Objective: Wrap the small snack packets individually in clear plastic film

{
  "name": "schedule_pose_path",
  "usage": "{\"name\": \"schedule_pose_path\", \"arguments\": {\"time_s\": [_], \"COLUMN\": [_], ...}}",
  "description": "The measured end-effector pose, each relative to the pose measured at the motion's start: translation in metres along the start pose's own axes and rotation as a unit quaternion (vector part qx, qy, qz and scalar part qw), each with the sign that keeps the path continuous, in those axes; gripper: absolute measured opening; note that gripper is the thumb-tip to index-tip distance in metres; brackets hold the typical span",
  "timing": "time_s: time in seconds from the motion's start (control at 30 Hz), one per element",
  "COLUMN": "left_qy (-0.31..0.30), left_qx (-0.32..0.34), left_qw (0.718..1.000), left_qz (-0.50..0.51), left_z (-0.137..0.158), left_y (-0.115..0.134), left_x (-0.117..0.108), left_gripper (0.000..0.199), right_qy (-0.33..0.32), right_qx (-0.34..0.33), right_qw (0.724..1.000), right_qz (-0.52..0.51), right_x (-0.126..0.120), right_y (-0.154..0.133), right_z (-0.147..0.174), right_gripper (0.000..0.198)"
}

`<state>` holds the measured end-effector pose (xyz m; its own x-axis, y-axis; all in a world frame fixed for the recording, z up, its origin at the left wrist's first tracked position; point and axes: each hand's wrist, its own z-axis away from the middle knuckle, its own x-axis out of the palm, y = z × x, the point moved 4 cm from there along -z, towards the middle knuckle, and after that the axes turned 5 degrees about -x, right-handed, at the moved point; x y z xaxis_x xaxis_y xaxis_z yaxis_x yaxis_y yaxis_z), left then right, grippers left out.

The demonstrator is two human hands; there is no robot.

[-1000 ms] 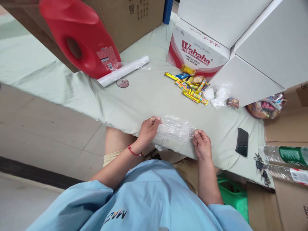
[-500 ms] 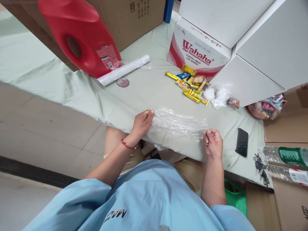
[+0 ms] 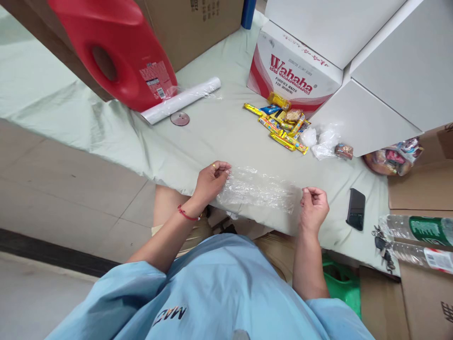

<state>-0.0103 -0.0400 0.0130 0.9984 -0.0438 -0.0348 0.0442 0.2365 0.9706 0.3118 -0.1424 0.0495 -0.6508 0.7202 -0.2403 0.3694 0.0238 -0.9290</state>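
A thin, crinkled sheet of clear plastic film (image 3: 260, 191) spans the space between my hands over the near edge of the table. My left hand (image 3: 213, 180) pinches its left end between thumb and fingers. At the right end, my right hand (image 3: 314, 205) is closed in a pinch on the film's edge. Whether the film is a flat sheet or a bag I cannot tell. Beyond it lies a pile of yellow-wrapped snacks (image 3: 283, 123), with crumpled white plastic (image 3: 326, 141) and a small brown packaged snack (image 3: 344, 150) to their right.
A white roll (image 3: 182, 100) and a round disc (image 3: 180, 118) lie beside a big red jug (image 3: 120, 61). Behind the snacks stands a Wahaha carton (image 3: 288, 78). To the right are a black phone (image 3: 356, 209), keys (image 3: 385, 248) and plastic bottles (image 3: 399, 226).
The film hangs a little lower and looks less tightly drawn between my hands. My right hand's fingers have shifted slightly upward. Items on the table stay put.
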Motion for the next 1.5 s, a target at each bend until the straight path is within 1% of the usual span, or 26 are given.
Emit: {"name": "schedule_pose_path", "arguments": {"time_s": [0.03,0.1,0.17,0.27,0.3,0.4,0.47,0.53,0.6,0.63,0.7,0.77,0.8,0.83,0.87,0.9,0.93,1.0,1.07,1.13,1.23,1.3,1.37,1.4,1.47,1.5], "left_qy": [-0.003,-0.009,-0.015,-0.022,-0.021,-0.017,-0.03,-0.057,-0.069,-0.063,-0.046,-0.056,-0.076,-0.099,-0.116,-0.123,-0.117,-0.078,-0.031,0.01,0.062,0.083,0.099,0.107,0.126,0.134], "left_qx": [0.001,0.002,0.008,0.033,0.046,0.084,0.097,0.087,0.051,0.032,0.008,0.008,0.012,0.017,0.022,0.026,0.027,0.027,0.017,-0.008,-0.052,-0.059,-0.059,-0.055,-0.019,0.017], "left_qw": [1.0,1.0,1.0,0.999,0.999,0.996,0.994,0.994,0.996,0.997,0.998,0.993,0.989,0.983,0.977,0.973,0.972,0.979,0.992,0.999,0.994,0.989,0.989,0.991,0.991,0.983], "left_qz": [0.002,0.002,0.0,-0.006,-0.011,-0.026,-0.03,-0.014,0.0,-0.004,-0.043,-0.102,-0.13,-0.156,-0.178,-0.194,-0.202,-0.186,-0.124,-0.038,0.075,0.104,0.087,0.056,-0.051,-0.124], "left_z": [0.001,0.004,0.006,0.009,0.01,0.013,0.015,0.016,0.013,0.011,0.006,0.001,-0.001,-0.002,-0.003,-0.004,-0.004,-0.005,-0.006,-0.009,-0.012,-0.014,-0.015,-0.015,-0.012,-0.009], "left_y": [0.0,0.001,0.002,0.004,0.005,0.01,0.012,0.012,0.009,0.007,0.005,0.006,0.007,0.009,0.01,0.012,0.013,0.015,0.014,0.01,0.004,0.001,-0.002,-0.003,-0.001,0.002], "left_x": [0.001,0.004,0.007,0.01,0.009,0.006,0.002,0.001,0.002,0.003,0.007,0.014,0.018,0.022,0.026,0.028,0.028,0.027,0.023,0.019,0.012,0.008,0.002,0.0,-0.004,-0.004], "left_gripper": [0.027,0.027,0.027,0.026,0.025,0.022,0.02,0.019,0.025,0.03,0.043,0.061,0.06,0.05,0.036,0.024,0.019,0.02,0.019,0.015,0.009,0.009,0.01,0.01,0.008,0.014], "right_qy": [-0.028,-0.105,-0.19,-0.288,-0.315,-0.361,-0.361,-0.357,-0.362,-0.367,-0.382,-0.403,-0.411,-0.416,-0.417,-0.413,-0.406,-0.391,-0.378,-0.367,-0.346,-0.335,-0.33,-0.331,-0.334,-0.336], "right_qx": [-0.013,-0.056,-0.101,-0.129,-0.132,-0.152,-0.171,-0.189,-0.213,-0.227,-0.255,-0.28,-0.291,-0.301,-0.311,-0.321,-0.33,-0.34,-0.335,-0.318,-0.293,-0.276,-0.257,-0.249,-0.238,-0.236], "right_qw": [0.999,0.993,0.976,0.948,0.939,0.919,0.916,0.914,0.907,0.902,0.888,0.871,0.864,0.858,0.854,0.852,0.852,0.855,0.863,0.874,0.889,0.897,0.901,0.902,0.902,0.901], "right_qz": [0.007,0.022,0.033,0.032,0.031,0.037,0.039,0.032,0.024,0.021,0.021,0.024,0.026,0.026,0.025,0.024,0.022,0.017,0.018,0.026,0.054,0.083,0.11,0.121,0.136,0.141], "right_x": [0.009,0.032,0.058,0.096,0.107,0.127,0.13,0.127,0.123,0.122,0.119,0.118,0.118,0.117,0.116,0.114,0.111,0.101,0.088,0.072,0.045,0.028,0.014,0.009,0.002,0.0], "right_y": [-0.007,-0.023,-0.036,-0.042,-0.041,-0.037,-0.037,-0.04,-0.044,-0.045,-0.047,-0.047,-0.047,-0.046,-0.045,-0.044,-0.044,-0.042,-0.038,-0.032,-0.021,-0.014,-0.008,-0.006,-0.004,-0.003], "right_z": [0.004,0.014,0.024,0.034,0.037,0.041,0.042,0.043,0.044,0.045,0.047,0.05,0.051,0.052,0.053,0.053,0.053,0.053,0.053,0.053,0.052,0.051,0.049,0.048,0.046,0.044], "right_gripper": [0.028,0.025,0.024,0.04,0.039,0.019,0.018,0.019,0.019,0.019,0.019,0.021,0.021,0.022,0.023,0.023,0.023,0.023,0.023,0.024,0.022,0.021,0.018,0.017,0.016,0.016]}}
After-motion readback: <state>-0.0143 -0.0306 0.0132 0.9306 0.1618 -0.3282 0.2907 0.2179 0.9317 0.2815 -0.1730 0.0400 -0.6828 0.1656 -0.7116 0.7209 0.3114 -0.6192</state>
